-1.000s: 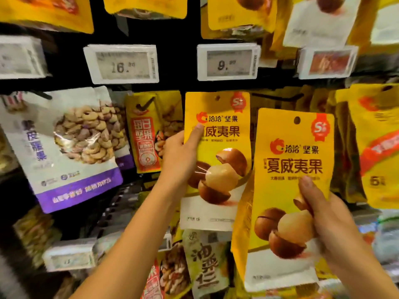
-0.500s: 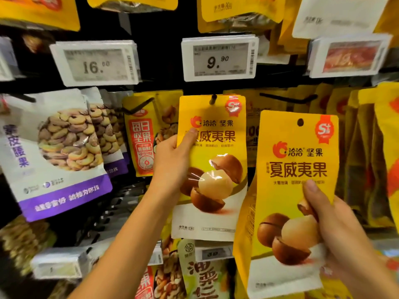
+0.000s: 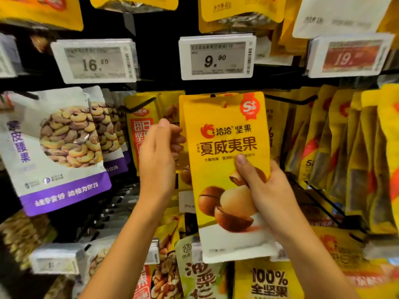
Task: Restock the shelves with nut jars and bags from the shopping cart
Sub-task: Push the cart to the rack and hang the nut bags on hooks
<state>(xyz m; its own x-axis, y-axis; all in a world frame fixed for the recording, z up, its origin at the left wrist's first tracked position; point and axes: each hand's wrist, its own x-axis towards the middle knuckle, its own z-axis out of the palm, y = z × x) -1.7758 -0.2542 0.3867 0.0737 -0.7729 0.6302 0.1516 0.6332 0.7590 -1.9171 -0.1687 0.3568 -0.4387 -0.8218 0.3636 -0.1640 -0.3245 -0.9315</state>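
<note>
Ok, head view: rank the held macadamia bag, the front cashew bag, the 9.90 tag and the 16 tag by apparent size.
1. macadamia bag, though nearest the camera
2. cashew bag
3. 9.90 tag and 16 tag: look alike, unranked

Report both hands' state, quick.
Left hand: fingers loosely curled; whether they hold anything cannot be told.
Right hand: holding the yellow macadamia bag, thumb on its front.
</note>
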